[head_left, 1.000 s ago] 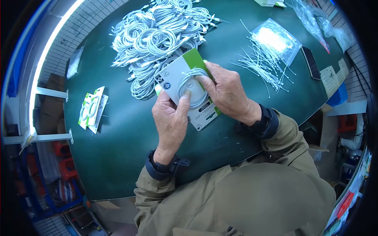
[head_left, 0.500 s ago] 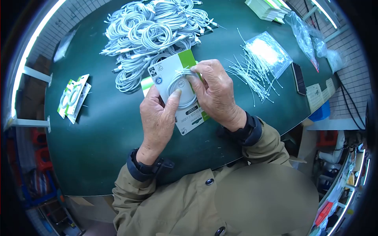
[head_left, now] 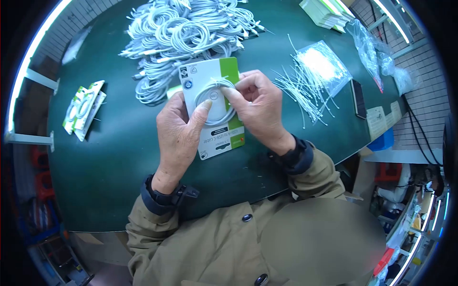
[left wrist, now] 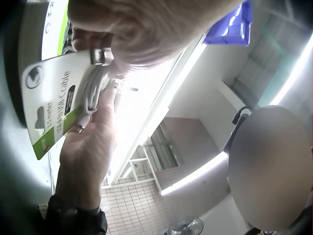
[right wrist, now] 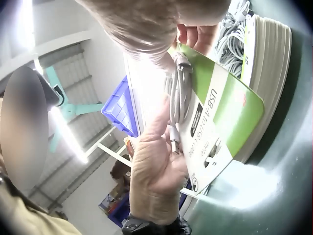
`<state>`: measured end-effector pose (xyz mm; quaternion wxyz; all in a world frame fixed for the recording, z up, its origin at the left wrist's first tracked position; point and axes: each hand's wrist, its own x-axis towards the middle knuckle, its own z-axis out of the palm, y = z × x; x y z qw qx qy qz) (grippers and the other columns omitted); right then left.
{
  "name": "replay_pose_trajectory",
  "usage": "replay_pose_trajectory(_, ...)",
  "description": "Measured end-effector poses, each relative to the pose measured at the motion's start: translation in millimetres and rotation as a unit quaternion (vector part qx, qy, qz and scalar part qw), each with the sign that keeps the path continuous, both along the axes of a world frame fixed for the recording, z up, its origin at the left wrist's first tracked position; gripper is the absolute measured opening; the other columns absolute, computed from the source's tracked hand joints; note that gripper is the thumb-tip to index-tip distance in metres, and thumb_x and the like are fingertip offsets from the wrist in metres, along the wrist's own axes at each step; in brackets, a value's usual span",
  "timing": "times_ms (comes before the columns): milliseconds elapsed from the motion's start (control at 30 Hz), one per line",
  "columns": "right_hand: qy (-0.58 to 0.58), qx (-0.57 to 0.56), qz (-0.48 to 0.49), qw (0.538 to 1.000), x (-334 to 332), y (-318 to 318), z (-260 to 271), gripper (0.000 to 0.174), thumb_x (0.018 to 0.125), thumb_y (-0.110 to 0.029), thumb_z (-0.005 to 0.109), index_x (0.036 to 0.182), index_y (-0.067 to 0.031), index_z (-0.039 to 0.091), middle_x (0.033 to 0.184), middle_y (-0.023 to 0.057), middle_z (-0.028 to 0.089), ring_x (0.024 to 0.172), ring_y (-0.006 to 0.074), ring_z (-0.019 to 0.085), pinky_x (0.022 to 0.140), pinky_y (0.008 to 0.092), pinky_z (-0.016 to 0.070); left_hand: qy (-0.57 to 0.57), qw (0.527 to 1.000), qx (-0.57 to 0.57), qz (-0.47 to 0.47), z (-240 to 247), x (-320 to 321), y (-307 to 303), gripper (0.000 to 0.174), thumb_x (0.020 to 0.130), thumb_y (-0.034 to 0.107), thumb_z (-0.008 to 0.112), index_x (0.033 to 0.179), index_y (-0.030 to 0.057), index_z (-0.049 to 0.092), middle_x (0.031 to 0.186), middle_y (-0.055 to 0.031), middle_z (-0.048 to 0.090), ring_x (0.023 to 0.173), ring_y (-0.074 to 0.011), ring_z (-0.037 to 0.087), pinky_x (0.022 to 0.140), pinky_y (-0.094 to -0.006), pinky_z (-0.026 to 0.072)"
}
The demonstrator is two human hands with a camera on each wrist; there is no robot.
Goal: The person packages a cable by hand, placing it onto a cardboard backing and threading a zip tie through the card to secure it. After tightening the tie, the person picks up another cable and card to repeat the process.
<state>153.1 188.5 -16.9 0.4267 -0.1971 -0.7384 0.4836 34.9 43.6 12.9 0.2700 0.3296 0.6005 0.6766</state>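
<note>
A white and green card [head_left: 230, 137] printed "USB-A to USB-C cable" is held up between both hands, a coiled white cable [head_left: 198, 99] lying on its face. The left hand [head_left: 177, 131] grips the card's left edge, thumb pressing on the middle of the coil. At the upper right of the coil, the right hand [head_left: 261, 107] pinches the cable and card with thumb and bent fingers. In the right wrist view the coil [right wrist: 181, 93] stands against the card [right wrist: 227, 110]; metal plugs show beside it. What the fingers do behind the card is hidden.
A heap of coiled cables [head_left: 191, 35] lies behind the hands. Loose white ties [head_left: 305, 95] and a clear bag [head_left: 329, 62] lie right, near a phone [head_left: 358, 98]. Several carded cables [head_left: 83, 112] sit left; stacked cards [head_left: 324, 14] stand at the back right.
The card has turned more upright and moved left in the head view, as the whole scene shifted left. The right thumb has moved inward onto the coil from the card's upper edge.
</note>
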Motion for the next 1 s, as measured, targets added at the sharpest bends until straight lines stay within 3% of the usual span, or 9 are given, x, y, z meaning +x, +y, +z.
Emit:
replay_pose_trajectory(33,0.021,-0.049,0.04,0.998,0.1,-0.6,6.3,0.028,0.09,0.0,0.083,0.107,-0.0025,0.06,0.096,0.0061,0.071,0.077,0.0068,0.067,0.065,0.0235,0.0586,-0.009,1.0,-0.015,-0.009,0.0,-6.3,-2.2,0.029,0.101,0.008,0.073,0.125,-0.0074,0.067,0.108,-0.011,0.077,0.097,-0.012,0.072,0.086,-0.0289,0.0594)
replay_pose_trajectory(133,0.057,-0.173,0.13,0.974,-0.9,-3.2,10.5,0.041,0.091,0.001,0.082,0.121,-0.0008,0.055,0.101,0.0102,0.072,0.085,0.0096,0.072,0.072,0.024,0.0617,-0.009,1.0,-0.023,-0.012,-0.2,-16.3,-6.8,0.037,0.101,0.002,0.071,0.134,-0.0081,0.059,0.114,-0.0141,0.075,0.099,-0.0139,0.072,0.088,-0.0299,0.0598)
replay_pose_trajectory(200,0.054,-0.168,0.16,0.971,-0.1,-7.1,12.1,0.056,0.09,0.001,0.082,0.136,-0.0004,0.049,0.106,0.0129,0.073,0.093,0.0125,0.074,0.079,0.0259,0.0632,0.001,1.0,0.028,0.011,-6.8,-14.2,-3.2,0.043,0.101,0.0,0.069,0.14,-0.0083,0.054,0.118,-0.0148,0.073,0.101,-0.0143,0.072,0.089,-0.0297,0.0594)
replay_pose_trajectory(333,0.049,-0.159,0.162,0.973,2.7,-16.3,20.3,0.06,0.09,0.0,0.082,0.139,-0.0008,0.048,0.109,0.0133,0.072,0.097,0.0148,0.075,0.082,0.0277,0.0639,0.165,0.982,-0.004,0.09,3.8,-0.5,-4.7,0.042,0.099,0.001,0.072,0.138,-0.0024,0.056,0.113,-0.0135,0.072,0.104,-0.019,0.072,0.091,-0.0332,0.0581)
replay_pose_trajectory(433,0.045,-0.155,0.146,0.976,4.9,-19.1,20.6,0.06,0.09,-0.001,0.083,0.139,-0.0009,0.049,0.109,0.0131,0.072,0.097,0.0148,0.075,0.082,0.0281,0.0639,0.399,0.908,-0.01,0.127,-6.9,-8.1,-2.1,0.036,0.1,0.001,0.073,0.134,-0.0005,0.063,0.119,-0.013,0.069,0.106,-0.0184,0.07,0.091,-0.0314,0.0573)
replay_pose_trajectory(533,0.031,-0.157,0.139,0.977,7.1,-23.5,23.2,0.061,0.09,0.003,0.082,0.14,0.0004,0.048,0.114,0.0136,0.072,0.101,0.0141,0.074,0.086,0.0282,0.0633,0.399,0.904,0.022,0.153,-9.9,-7.9,2.7,0.022,0.094,0.0,0.075,0.116,0.0029,0.069,0.107,-0.0147,0.07,0.1,-0.0334,0.07,0.086,-0.0424,0.0568)
replay_pose_trajectory(633,0.023,-0.152,0.129,0.98,7.3,-27.9,22.0,0.061,0.09,0.005,0.081,0.141,0.0011,0.048,0.117,0.0133,0.072,0.104,0.0135,0.073,0.088,0.0282,0.0629,0.395,0.902,0.02,0.173,-17.4,-7.7,4.7,0.017,0.097,0.0,0.076,0.113,-0.0007,0.071,0.11,-0.0118,0.069,0.101,-0.0221,0.07,0.088,-0.0328,0.0565)
replay_pose_trajectory(833,0.004,-0.144,0.117,0.983,5.1,-27.2,14.9,0.061,0.09,0.005,0.081,0.14,0.0008,0.048,0.117,0.0136,0.072,0.104,0.014,0.073,0.089,0.028,0.0628,0.375,0.913,0.028,0.159,-21.9,-14.8,6.8,0.017,0.094,0.001,0.076,0.111,0.0018,0.07,0.104,-0.0122,0.071,0.09,-0.0253,0.07,0.08,-0.0372,0.0572)
replay_pose_trajectory(1000,0.018,-0.156,0.142,0.977,5.1,-22.7,20.6,0.06,0.091,0.005,0.08,0.141,0.0005,0.047,0.115,0.014,0.072,0.102,0.0141,0.073,0.088,0.0275,0.0625,0.165,0.983,0.006,0.083,0.7,-10.9,-8.3,0.03,0.098,0.0,0.073,0.126,-0.0059,0.065,0.11,-0.0108,0.072,0.1,-0.0144,0.071,0.085,-0.0277,0.0573)
